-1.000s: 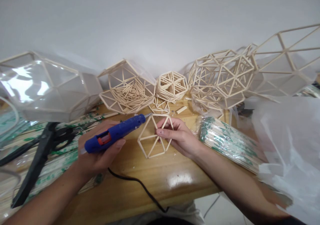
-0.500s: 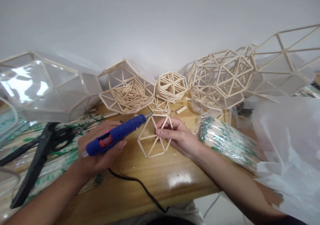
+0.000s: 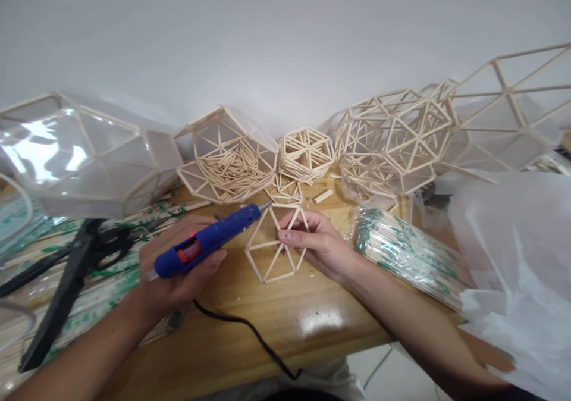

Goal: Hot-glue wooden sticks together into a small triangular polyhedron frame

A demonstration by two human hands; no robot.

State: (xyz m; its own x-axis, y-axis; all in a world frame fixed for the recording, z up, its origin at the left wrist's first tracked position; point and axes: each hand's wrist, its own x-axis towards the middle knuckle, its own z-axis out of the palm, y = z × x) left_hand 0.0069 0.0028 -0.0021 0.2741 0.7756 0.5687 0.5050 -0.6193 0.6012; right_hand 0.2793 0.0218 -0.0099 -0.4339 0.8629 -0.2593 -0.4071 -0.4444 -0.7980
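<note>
My left hand (image 3: 178, 270) is wrapped round a blue hot glue gun (image 3: 223, 231) with a clear glue stick poking out of its back end. The gun's metal nozzle is at the upper left corner of a small hexagonal frame (image 3: 270, 263) of wooden sticks with spokes meeting in the middle. Whether the tip touches the wood I cannot tell. Thumb and fingers of my right hand (image 3: 319, 240) pinch this frame near its centre, on the right side. A black cord (image 3: 250, 323) runs below the gun over the wooden table (image 3: 321, 323).
Behind stand a stick bowl (image 3: 232, 169) full of short sticks, a stack of hexagon frames (image 3: 307, 151), and larger lattice shapes (image 3: 401, 133). Wrapped skewers (image 3: 410, 252) and a white plastic bag (image 3: 513, 258) lie right. Black scissors (image 3: 111, 246) rest on stick packs at left.
The red trigger part of the glue gun looks pressed in slightly further, and the glue stick shows less at the back. Both hands and the hexagonal frame stay almost in place.
</note>
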